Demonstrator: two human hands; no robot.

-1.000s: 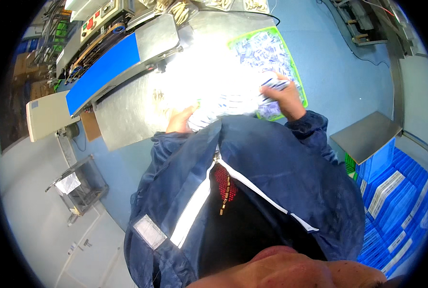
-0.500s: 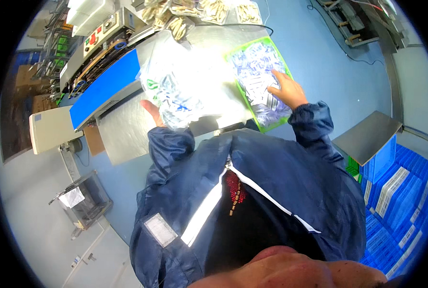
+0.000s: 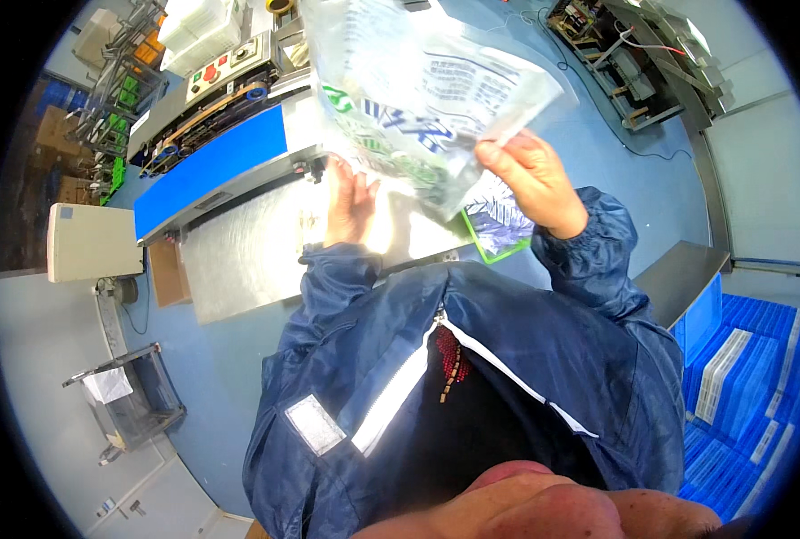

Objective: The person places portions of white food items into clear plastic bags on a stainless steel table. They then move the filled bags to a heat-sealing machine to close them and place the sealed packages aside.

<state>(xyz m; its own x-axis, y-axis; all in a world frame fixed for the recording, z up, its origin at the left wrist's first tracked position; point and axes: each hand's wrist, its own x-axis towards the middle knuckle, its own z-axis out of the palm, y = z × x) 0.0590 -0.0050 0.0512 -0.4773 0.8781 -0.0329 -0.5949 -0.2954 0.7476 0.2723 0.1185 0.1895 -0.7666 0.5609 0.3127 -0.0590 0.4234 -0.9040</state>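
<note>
Up high, pinched at its right edge by the right hand (image 3: 533, 180): a clear printed plastic bag (image 3: 422, 99), raised over the steel table (image 3: 238, 260). Gripped on its lower left side by the left hand (image 3: 351, 202), fingers partly hidden behind the film. Just beneath, a green tray (image 3: 494, 235) of small packets. Further left, a blue-belted sealing machine (image 3: 211, 162).
</note>
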